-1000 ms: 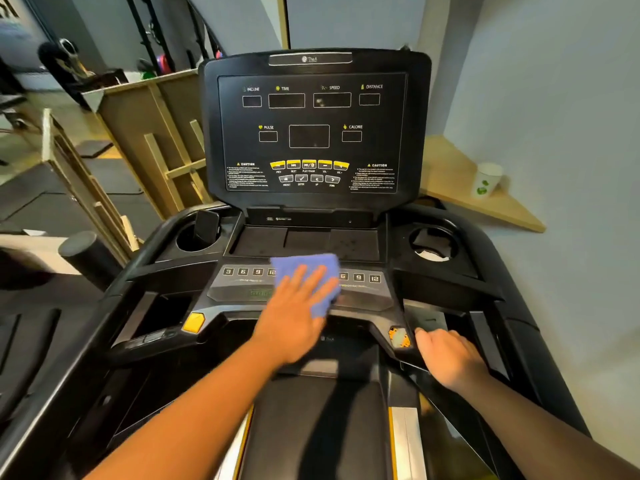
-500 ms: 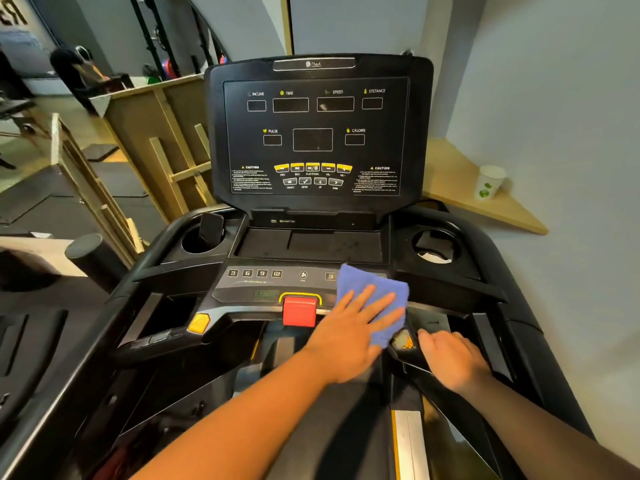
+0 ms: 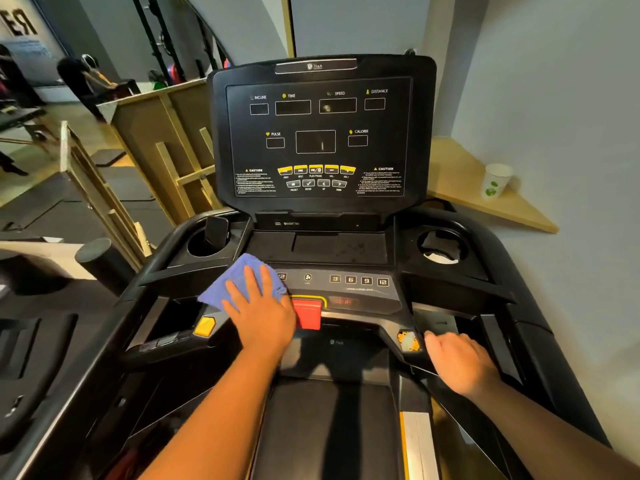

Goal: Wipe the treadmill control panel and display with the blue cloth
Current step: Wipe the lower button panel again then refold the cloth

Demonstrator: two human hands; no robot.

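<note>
The treadmill's upright black display (image 3: pixel 318 133) faces me, dark, with labelled readout windows and yellow buttons. Below it runs the grey control panel (image 3: pixel 356 289) with numbered keys and a red stop button (image 3: pixel 306 315). The blue cloth (image 3: pixel 239 282) lies flat on the panel's left part, covering the left number keys. My left hand (image 3: pixel 259 310) presses on it with fingers spread. My right hand (image 3: pixel 457 362) rests curled on the right handrail beside a yellow button (image 3: pixel 408 341).
Cup holders sit at the console's left (image 3: pixel 207 240) and right (image 3: pixel 440 249). A paper cup (image 3: pixel 495 180) stands on a wooden corner shelf at right. Wooden frames (image 3: pixel 145 161) and gym gear stand to the left, and the wall is close on the right.
My left hand slid the cloth from the panel's middle to its right end, then back across to the left side. The right hand stayed on the handrail.
</note>
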